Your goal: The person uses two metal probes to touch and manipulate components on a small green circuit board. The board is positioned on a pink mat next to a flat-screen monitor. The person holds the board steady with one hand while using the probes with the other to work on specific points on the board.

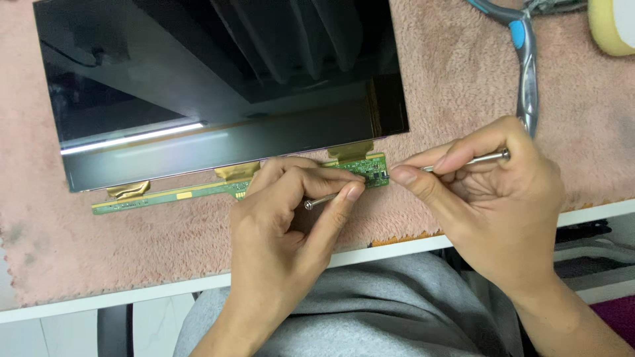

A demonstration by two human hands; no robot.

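A bare black display panel (218, 86) lies flat on a pink fleecy mat (456, 86). Along its near edge runs a narrow green circuit strip (172, 194), joined to the panel by gold flex tabs (236, 171). My left hand (284, 231) grips a thin metal tool (323, 200) and rests against the strip's right part. My right hand (486, 192) pinches a second thin metal tool (486, 157), whose tip meets the strip's right end (374, 170).
Blue-and-grey handled pliers (526, 59) lie at the back right of the mat. A yellow rounded object (615, 23) sits in the top right corner. The white table edge (165, 289) runs just in front of my grey-clad lap.
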